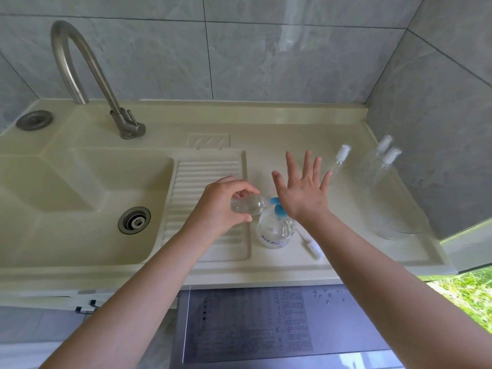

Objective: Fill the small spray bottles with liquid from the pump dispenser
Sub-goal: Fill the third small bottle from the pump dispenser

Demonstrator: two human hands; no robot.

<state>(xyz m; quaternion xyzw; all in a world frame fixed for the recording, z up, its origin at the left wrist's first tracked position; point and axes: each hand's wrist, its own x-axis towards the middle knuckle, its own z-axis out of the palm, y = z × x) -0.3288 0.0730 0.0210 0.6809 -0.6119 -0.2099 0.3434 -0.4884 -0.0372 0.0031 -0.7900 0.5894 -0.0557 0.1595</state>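
head view: at a cream sink surface (266,265), a person's left hand (222,206) grips a small clear spray bottle (247,205), tipped on its side with its open neck against the blue spout of the pump dispenser (275,230). the right hand (302,191) presses its heel on the pump head, fingers splayed straight and holding nothing. a loose white sprayer top (311,245) lies just right of the dispenser. three more capped spray bottles (383,166) stand near the tiled wall on the right. the steel faucet (87,75) arches over the basin (80,198) at left.
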